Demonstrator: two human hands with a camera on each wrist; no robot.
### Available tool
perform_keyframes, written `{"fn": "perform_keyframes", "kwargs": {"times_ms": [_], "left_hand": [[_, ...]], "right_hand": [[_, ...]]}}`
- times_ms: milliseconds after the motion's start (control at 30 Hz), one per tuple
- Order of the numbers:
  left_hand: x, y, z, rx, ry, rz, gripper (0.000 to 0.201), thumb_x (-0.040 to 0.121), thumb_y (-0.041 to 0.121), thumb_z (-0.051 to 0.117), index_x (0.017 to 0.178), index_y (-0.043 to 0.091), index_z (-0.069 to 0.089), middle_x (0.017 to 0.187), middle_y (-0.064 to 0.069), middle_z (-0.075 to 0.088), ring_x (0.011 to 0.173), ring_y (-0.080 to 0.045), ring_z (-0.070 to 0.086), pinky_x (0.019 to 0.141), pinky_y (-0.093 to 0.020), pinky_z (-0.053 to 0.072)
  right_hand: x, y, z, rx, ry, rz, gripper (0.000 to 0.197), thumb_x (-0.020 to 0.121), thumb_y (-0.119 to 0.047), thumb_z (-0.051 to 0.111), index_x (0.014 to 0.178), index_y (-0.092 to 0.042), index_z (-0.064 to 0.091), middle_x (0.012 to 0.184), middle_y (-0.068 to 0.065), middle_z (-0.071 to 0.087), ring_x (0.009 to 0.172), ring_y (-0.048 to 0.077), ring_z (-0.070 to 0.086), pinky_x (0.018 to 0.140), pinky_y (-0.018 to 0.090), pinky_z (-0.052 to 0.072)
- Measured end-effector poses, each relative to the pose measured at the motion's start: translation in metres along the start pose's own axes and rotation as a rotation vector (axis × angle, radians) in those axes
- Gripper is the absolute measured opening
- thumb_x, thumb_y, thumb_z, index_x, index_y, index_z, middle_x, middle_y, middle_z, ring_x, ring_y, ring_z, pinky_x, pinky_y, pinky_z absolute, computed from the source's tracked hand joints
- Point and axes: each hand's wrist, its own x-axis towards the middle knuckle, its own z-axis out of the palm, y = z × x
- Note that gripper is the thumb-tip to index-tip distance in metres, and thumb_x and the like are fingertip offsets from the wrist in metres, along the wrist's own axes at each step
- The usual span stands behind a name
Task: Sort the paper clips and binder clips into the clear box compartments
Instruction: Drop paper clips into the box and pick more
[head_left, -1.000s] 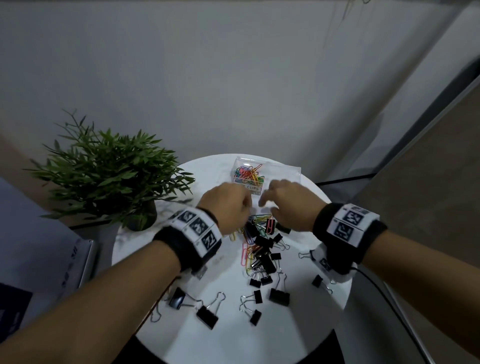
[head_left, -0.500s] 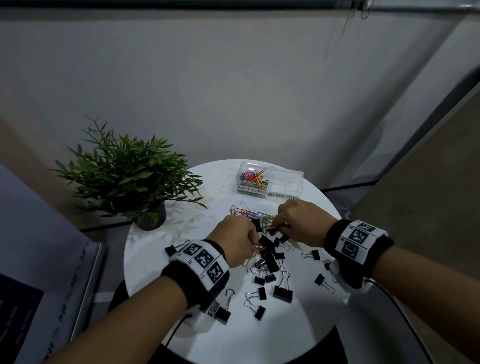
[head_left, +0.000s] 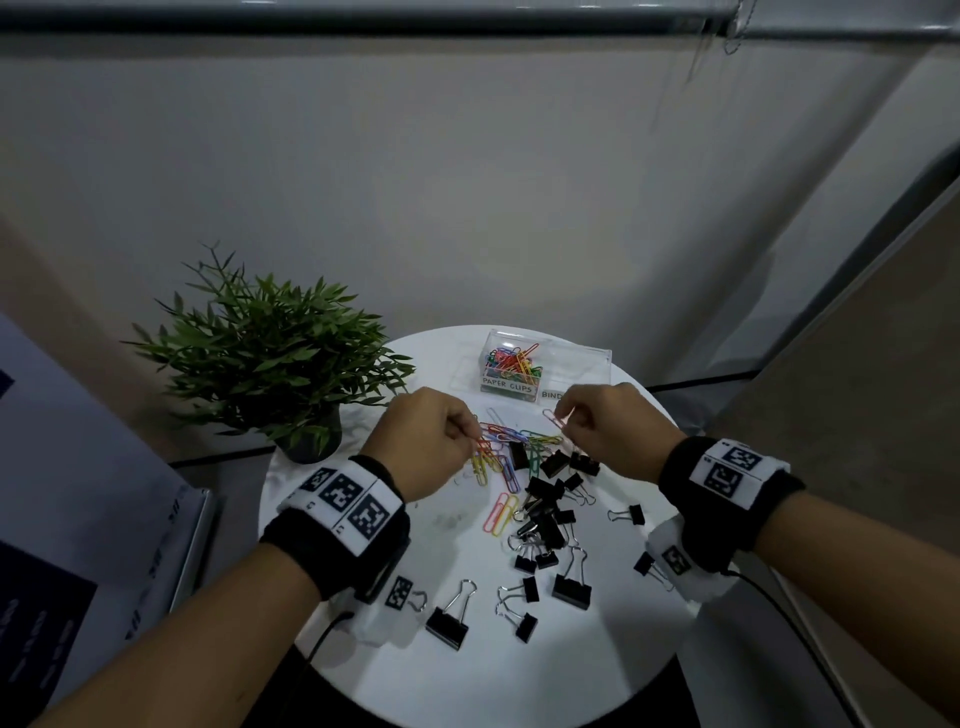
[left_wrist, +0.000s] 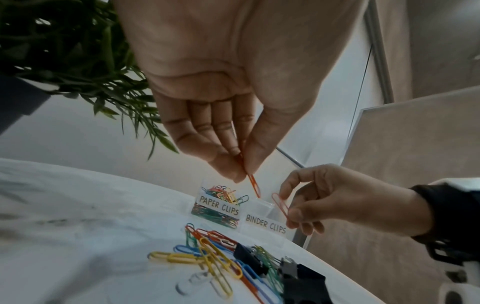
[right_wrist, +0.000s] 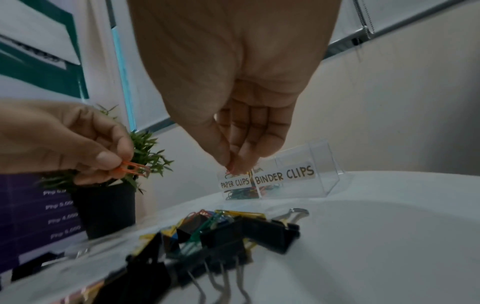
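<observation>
My left hand (head_left: 434, 441) pinches an orange paper clip (left_wrist: 253, 184) between thumb and fingers above the pile of coloured paper clips (head_left: 501, 457). My right hand (head_left: 605, 426) pinches a pink paper clip (left_wrist: 280, 205) just in front of the clear box (head_left: 576, 361). The box's left compartment, labelled PAPER CLIPS (left_wrist: 219, 205), holds several coloured clips; the right one, labelled BINDER CLIPS (right_wrist: 284, 175), looks empty. Black binder clips (head_left: 545, 514) lie heaped and scattered on the white round table (head_left: 519, 670).
A potted green plant (head_left: 270, 364) stands at the table's back left, close to my left hand. A dark printed board (head_left: 62, 545) leans left of the table. The wall rises right behind the box. Cables hang from both wrist bands.
Both hands have lifted off the clip pile, each with a paper clip pinched, and moved up toward the box.
</observation>
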Motion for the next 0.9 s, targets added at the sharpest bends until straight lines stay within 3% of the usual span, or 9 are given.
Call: {"fn": "perform_keyframes", "kwargs": {"times_ms": [100, 167, 300, 400, 500, 567, 700, 800, 900], "left_hand": [[0.013, 0.003, -0.004, -0.026, 0.059, -0.006, 0.014, 0.080, 0.009, 0.067, 0.077, 0.022, 0.070, 0.064, 0.005, 0.068, 0.064, -0.011, 0.063, 0.066, -0.018, 0.047], [0.029, 0.009, -0.003, 0.004, 0.078, -0.002, 0.018, 0.083, 0.009, 0.064, 0.077, 0.024, 0.070, 0.066, 0.008, 0.066, 0.067, -0.011, 0.063, 0.068, -0.019, 0.047], [0.067, 0.021, 0.001, 0.081, 0.101, -0.011, 0.027, 0.086, 0.007, 0.056, 0.085, 0.024, 0.077, 0.092, -0.001, 0.074, 0.082, -0.021, 0.066, 0.081, -0.030, 0.055], [0.089, 0.027, 0.007, 0.216, 0.024, -0.038, 0.023, 0.085, 0.007, 0.053, 0.087, 0.021, 0.072, 0.104, -0.008, 0.070, 0.097, -0.030, 0.064, 0.085, -0.036, 0.054], [0.102, 0.028, 0.017, 0.379, -0.066, -0.055, 0.020, 0.082, 0.010, 0.055, 0.096, 0.012, 0.068, 0.099, -0.009, 0.066, 0.093, -0.032, 0.061, 0.073, -0.032, 0.049], [0.107, 0.028, 0.024, 0.452, -0.099, -0.060, 0.022, 0.081, 0.011, 0.055, 0.101, 0.012, 0.065, 0.103, -0.010, 0.065, 0.094, -0.031, 0.061, 0.072, -0.033, 0.049], [0.106, 0.033, 0.029, 0.507, -0.154, -0.035, 0.028, 0.084, 0.013, 0.051, 0.108, 0.016, 0.064, 0.111, -0.011, 0.062, 0.102, -0.030, 0.057, 0.077, -0.036, 0.050], [0.088, 0.035, 0.022, 0.456, -0.132, 0.038, 0.031, 0.086, 0.013, 0.049, 0.113, 0.020, 0.062, 0.112, -0.008, 0.059, 0.106, -0.030, 0.055, 0.084, -0.041, 0.051], [0.052, 0.030, 0.020, 0.320, -0.113, 0.127, 0.027, 0.089, 0.016, 0.054, 0.115, 0.022, 0.060, 0.113, 0.000, 0.054, 0.105, -0.022, 0.053, 0.087, -0.037, 0.049]], "right_hand": [[0.007, -0.009, -0.005, 0.136, 0.069, 0.033, 0.019, 0.084, -0.009, 0.060, 0.087, -0.028, 0.058, 0.067, -0.001, 0.068, 0.061, 0.014, 0.061, 0.061, 0.025, 0.048], [0.019, -0.014, -0.009, 0.157, 0.099, 0.062, 0.020, 0.084, -0.009, 0.059, 0.081, -0.028, 0.062, 0.067, -0.002, 0.068, 0.061, 0.014, 0.063, 0.060, 0.025, 0.050], [0.051, -0.020, -0.012, 0.139, 0.136, 0.137, 0.018, 0.082, -0.006, 0.060, 0.085, -0.017, 0.075, 0.080, 0.000, 0.072, 0.066, 0.009, 0.059, 0.065, 0.017, 0.042], [0.069, -0.026, -0.013, 0.081, 0.122, 0.164, 0.023, 0.082, -0.005, 0.057, 0.092, -0.012, 0.076, 0.092, 0.003, 0.074, 0.077, 0.012, 0.059, 0.071, 0.018, 0.041], [0.081, -0.032, -0.011, -0.006, 0.067, 0.174, 0.026, 0.083, -0.006, 0.053, 0.094, -0.012, 0.076, 0.097, 0.006, 0.073, 0.088, 0.020, 0.065, 0.074, 0.021, 0.045], [0.088, -0.032, -0.007, -0.071, 0.022, 0.183, 0.026, 0.081, -0.008, 0.051, 0.090, -0.012, 0.076, 0.095, 0.007, 0.073, 0.087, 0.025, 0.065, 0.072, 0.026, 0.049], [0.094, -0.029, 0.000, -0.174, -0.078, 0.177, 0.022, 0.082, -0.014, 0.052, 0.088, -0.012, 0.074, 0.091, 0.012, 0.071, 0.079, 0.028, 0.062, 0.064, 0.026, 0.044], [0.083, -0.030, -0.002, -0.159, -0.057, 0.106, 0.028, 0.086, -0.016, 0.052, 0.107, -0.019, 0.070, 0.108, 0.011, 0.061, 0.094, 0.029, 0.060, 0.081, 0.031, 0.047], [0.045, -0.032, -0.005, -0.121, -0.030, -0.005, 0.030, 0.089, -0.021, 0.055, 0.117, -0.029, 0.064, 0.110, 0.006, 0.054, 0.101, 0.024, 0.057, 0.090, 0.033, 0.045]]}}
